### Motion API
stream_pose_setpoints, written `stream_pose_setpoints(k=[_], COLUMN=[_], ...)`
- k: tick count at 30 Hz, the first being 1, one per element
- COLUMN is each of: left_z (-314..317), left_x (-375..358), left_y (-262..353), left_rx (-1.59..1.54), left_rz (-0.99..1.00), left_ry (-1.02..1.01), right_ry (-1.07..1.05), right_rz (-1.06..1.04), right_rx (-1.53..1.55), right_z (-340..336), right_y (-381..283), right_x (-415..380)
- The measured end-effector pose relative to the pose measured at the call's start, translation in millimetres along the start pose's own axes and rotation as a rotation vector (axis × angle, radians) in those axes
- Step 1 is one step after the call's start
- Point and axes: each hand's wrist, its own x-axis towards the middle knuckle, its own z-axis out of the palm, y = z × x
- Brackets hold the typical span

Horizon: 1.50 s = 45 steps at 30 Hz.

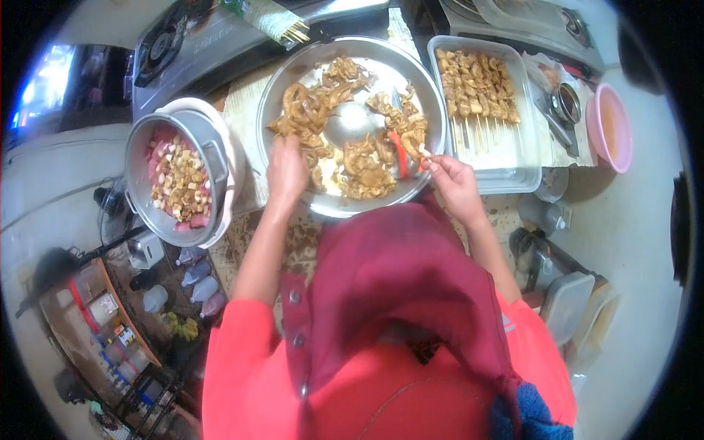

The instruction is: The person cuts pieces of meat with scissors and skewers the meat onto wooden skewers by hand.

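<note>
A wide metal basin point(268, 81) in front of me holds brown marinated meat point(304, 110) in several heaps. My left hand point(287, 172) is at the basin's left side, its fingers closed on a piece of meat at the edge of a heap. Over the right rim, my right hand point(455, 187) is closed in a pinch beside the meat; what lies between its fingertips is too small to make out. A red-handled tool point(399, 154) lies among the meat just left of that hand, its blade partly covered.
At right, a clear plastic container point(506, 158) holds rows of meat skewers point(477, 84). A pink bowl point(610, 128) stands beyond. A metal pot point(139, 187) of cut pieces is at left. Bare sticks in a bag point(271, 20) lie behind the basin, near a stove point(165, 48).
</note>
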Motion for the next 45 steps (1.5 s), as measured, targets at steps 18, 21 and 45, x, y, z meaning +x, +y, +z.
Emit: stream_pose_setpoints(k=[18, 21, 45], left_z=[-7, -3, -11], left_x=[19, 27, 42], left_y=[14, 30, 61], left_rx=[-1.649, -1.882, -1.917], left_rz=[-0.38, -0.37, -0.318], left_ry=[-0.14, -0.109, -0.082], right_ry=[0.012, -0.073, -0.095], right_rz=[0.07, -0.116, -0.087], right_rx=[0.151, 0.035, 0.094], right_z=[-4, 4, 13], right_y=[2, -4, -10], right_x=[-16, -20, -17])
